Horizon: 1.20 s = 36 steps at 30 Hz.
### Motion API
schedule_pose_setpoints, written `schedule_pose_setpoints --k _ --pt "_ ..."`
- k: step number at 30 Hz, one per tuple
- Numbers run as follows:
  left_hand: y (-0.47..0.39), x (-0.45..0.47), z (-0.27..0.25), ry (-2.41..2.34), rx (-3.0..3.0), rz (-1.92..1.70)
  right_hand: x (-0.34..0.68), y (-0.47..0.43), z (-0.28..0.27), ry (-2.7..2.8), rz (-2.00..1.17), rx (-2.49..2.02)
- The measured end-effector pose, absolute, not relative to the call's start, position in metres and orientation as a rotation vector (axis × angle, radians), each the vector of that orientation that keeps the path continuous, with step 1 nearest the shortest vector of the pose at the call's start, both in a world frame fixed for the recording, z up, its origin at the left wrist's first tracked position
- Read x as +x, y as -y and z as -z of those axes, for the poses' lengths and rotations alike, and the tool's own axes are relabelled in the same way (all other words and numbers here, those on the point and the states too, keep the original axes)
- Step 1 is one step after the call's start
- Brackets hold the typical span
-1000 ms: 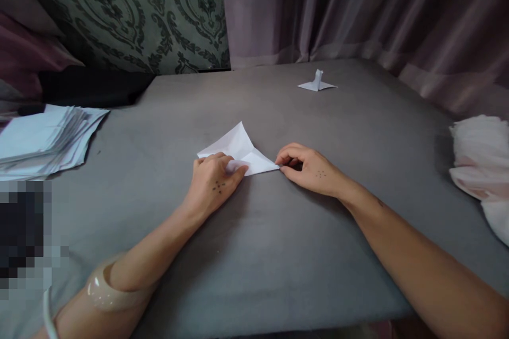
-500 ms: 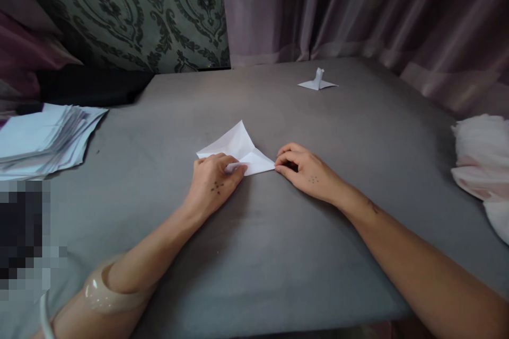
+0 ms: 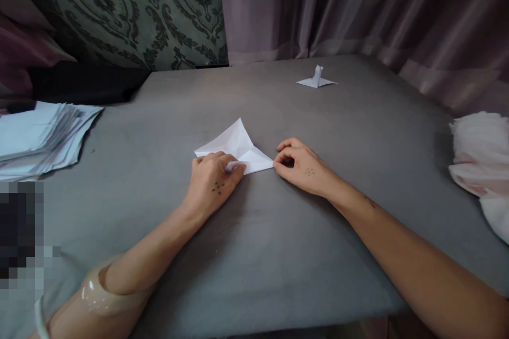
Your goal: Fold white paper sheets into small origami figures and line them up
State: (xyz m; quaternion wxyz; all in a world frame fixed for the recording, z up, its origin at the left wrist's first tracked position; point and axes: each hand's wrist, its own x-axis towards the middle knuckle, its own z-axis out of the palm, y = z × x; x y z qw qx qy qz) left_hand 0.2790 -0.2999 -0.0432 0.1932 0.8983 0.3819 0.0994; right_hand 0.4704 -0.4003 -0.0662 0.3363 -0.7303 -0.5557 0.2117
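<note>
A partly folded sheet of white paper (image 3: 234, 140) lies on the grey cloth surface in front of me, with crease lines and one corner pointing away. My left hand (image 3: 214, 175) is closed on its near left part, thumb and fingers pinching a raised fold; the hand hides some of the paper. At the paper's right tip, my right hand (image 3: 302, 167) pinches the pointed corner between thumb and index finger, its other fingers curled.
A finished-looking folded paper figure (image 3: 317, 78) stands at the back right. To the left are a stack of white paper (image 3: 43, 137) and a black cloth (image 3: 87, 82). A crumpled pale fabric (image 3: 481, 159) lies at the right edge. Curtains (image 3: 334, 5) hang behind.
The view has shifted slightly. Both hands keep their hold on the paper, and the right hand's fingers have changed pose a little at the corner. The paper keeps nearly the same shape.
</note>
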Motion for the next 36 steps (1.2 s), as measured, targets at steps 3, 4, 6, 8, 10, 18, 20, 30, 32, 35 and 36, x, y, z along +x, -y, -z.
schedule_pose_setpoints --k 3,4,6,8,10,18,20,30,32,35,36 --pt "0.300 0.279 0.044 -1.075 2.532 -0.273 0.469 0.397 0.069 1.399 -0.548 -1.957" --pt "0.300 0.279 0.044 -1.077 2.533 -0.271 0.469 0.396 0.070 1.387 -0.551 -1.976" --pt "0.300 0.279 0.044 -1.075 2.531 -0.273 0.470 0.394 0.071 1.373 -0.567 -2.013" --pt "0.300 0.279 0.044 -1.072 2.522 -0.280 0.472 0.392 0.069 1.361 -0.591 -2.036" --pt "0.300 0.279 0.044 -1.072 2.514 -0.285 0.475 0.392 0.067 1.350 -0.618 -2.043" --pt "0.298 0.278 0.046 -1.067 2.556 -0.258 0.483 0.391 0.063 1.320 -0.730 -2.056" --pt "0.299 0.278 0.046 -1.073 2.555 -0.259 0.481 0.390 0.062 1.295 -0.736 -2.074" --pt "0.299 0.278 0.045 -1.050 2.589 -0.261 0.481 0.392 0.060 1.211 -0.777 -2.047" --pt "0.298 0.277 0.048 -1.031 2.608 -0.284 0.485 0.393 0.063 1.111 -0.835 -1.965" --pt "0.296 0.275 0.053 -1.007 2.624 -0.319 0.489 0.394 0.066 0.896 -0.801 -1.807" --pt "0.296 0.275 0.054 -1.000 2.629 -0.328 0.489 0.394 0.066 0.843 -0.765 -1.753"
